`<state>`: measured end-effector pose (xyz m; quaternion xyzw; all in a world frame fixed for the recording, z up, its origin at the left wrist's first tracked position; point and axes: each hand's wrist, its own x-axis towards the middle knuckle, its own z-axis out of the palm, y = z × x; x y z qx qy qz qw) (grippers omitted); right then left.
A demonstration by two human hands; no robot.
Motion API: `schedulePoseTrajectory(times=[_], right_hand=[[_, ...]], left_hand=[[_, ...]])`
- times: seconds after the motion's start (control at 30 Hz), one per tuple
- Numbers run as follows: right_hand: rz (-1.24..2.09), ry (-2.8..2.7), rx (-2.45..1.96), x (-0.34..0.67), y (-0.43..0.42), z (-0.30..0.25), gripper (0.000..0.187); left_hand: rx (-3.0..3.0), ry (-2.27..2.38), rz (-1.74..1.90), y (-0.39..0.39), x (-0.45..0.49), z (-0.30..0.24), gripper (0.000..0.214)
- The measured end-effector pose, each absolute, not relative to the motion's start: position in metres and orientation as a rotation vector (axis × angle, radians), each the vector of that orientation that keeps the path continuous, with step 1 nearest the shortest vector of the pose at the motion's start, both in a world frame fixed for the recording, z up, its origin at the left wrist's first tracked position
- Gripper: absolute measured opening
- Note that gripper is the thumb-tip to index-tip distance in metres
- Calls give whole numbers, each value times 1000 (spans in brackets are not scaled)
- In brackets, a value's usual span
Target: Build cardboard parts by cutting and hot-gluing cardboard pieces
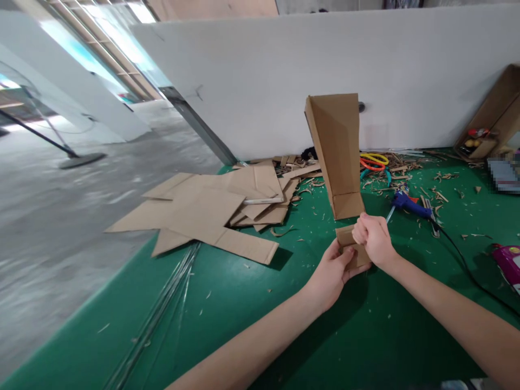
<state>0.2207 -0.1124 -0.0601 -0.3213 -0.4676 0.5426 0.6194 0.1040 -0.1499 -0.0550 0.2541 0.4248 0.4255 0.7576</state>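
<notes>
A small folded piece of cardboard is between my hands above the green table. My left hand grips it from the left, thumb on its face and fingers along its lower side. My right hand is closed at its upper right edge, the fingers curled against the cardboard; whether anything else is inside them is hidden. Just beyond stands a tall, open cardboard box form, upright on a short base. To the right of my right hand lies a blue glue gun with its cord running toward me.
Cut cardboard sheets are piled at left, overhanging the green table. Clear thin sticks lie nearer. Cardboard scraps, coloured-handled scissors and a purple object are at right. A white partition stands behind.
</notes>
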Motion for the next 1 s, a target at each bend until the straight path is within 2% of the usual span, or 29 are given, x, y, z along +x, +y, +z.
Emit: schedulePoseTrajectory(times=[0.2, 0.47, 0.83, 1.0], right_hand=[[1220, -1100, -660, 223, -116, -52, 57], [1168, -1273, -675, 221, -123, -52, 57], [1439, -1321, -597, 232, -124, -40, 52], [1281, -1383, -681, 228, -127, -47, 50]], left_hand=[[551, 928, 961, -149, 106, -55, 25], [608, 902, 1038, -151, 106, -61, 44], [693, 926, 971, -153, 104, -61, 43], [719, 953, 990, -153, 106, -62, 43]])
